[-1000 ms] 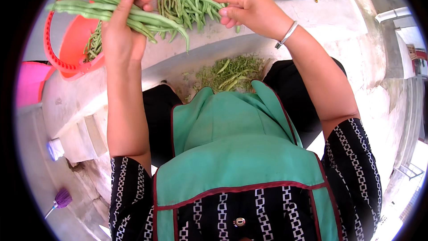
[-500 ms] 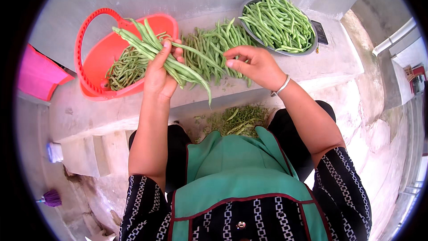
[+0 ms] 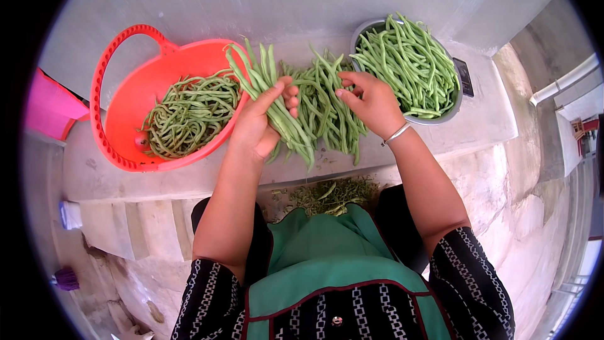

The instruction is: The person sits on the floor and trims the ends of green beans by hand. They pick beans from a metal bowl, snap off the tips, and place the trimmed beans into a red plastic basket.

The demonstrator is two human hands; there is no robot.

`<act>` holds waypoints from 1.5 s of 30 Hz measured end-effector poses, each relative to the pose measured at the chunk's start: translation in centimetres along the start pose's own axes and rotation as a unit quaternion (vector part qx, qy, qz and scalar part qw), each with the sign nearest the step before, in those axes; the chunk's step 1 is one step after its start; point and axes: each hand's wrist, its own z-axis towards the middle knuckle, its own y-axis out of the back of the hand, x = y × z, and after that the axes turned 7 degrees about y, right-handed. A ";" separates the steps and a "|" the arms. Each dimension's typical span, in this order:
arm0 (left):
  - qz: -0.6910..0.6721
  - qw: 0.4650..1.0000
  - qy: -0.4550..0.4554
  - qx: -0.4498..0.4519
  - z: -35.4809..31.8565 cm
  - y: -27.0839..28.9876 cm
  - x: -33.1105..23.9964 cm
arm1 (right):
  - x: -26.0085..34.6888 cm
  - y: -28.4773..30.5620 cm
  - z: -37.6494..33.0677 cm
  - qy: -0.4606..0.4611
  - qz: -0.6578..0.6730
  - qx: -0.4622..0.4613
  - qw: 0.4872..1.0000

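Note:
My left hand (image 3: 261,119) is closed round a bunch of long green beans (image 3: 282,116), held upright with their tips fanned out above the fingers. Just to the right, my right hand (image 3: 375,104) is at the edge of a loose pile of green beans (image 3: 327,101) on the ledge. Its thumb and forefinger are bent with a gap between them, and no bean shows clearly in the grasp. A silver bracelet (image 3: 396,133) circles the right wrist. Part of the pile is hidden behind both hands.
At left, a red plastic basket (image 3: 135,97) with an arched handle holds thin, browned beans (image 3: 192,113). A grey bowl (image 3: 434,118) heaped with green beans stands at right, beside a dark phone-like object (image 3: 464,77). Bean trimmings (image 3: 330,195) lie below the concrete ledge (image 3: 440,138).
My left hand has moved right with its bunch, now closer to the pile and turned more upright. My right hand has shifted onto the pile's right side. The whole view has tilted slightly.

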 end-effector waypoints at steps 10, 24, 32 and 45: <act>0.137 0.984 0.088 0.067 0.5 -1.9 2.9 | 0.0 -0.7 2.3 -0.176 0.439 0.014 0.881; 0.092 0.995 -0.033 0.004 -1.3 0.7 -1.2 | -0.3 3.9 0.4 -0.121 0.501 -0.029 0.856; 0.357 0.924 -0.135 -0.031 -3.4 -4.0 1.7 | 3.5 1.4 -1.7 -0.091 0.459 -0.009 0.884; 0.593 0.724 -0.342 -0.087 -3.6 -4.3 0.9 | 3.0 1.2 -1.9 -0.151 0.531 0.084 0.829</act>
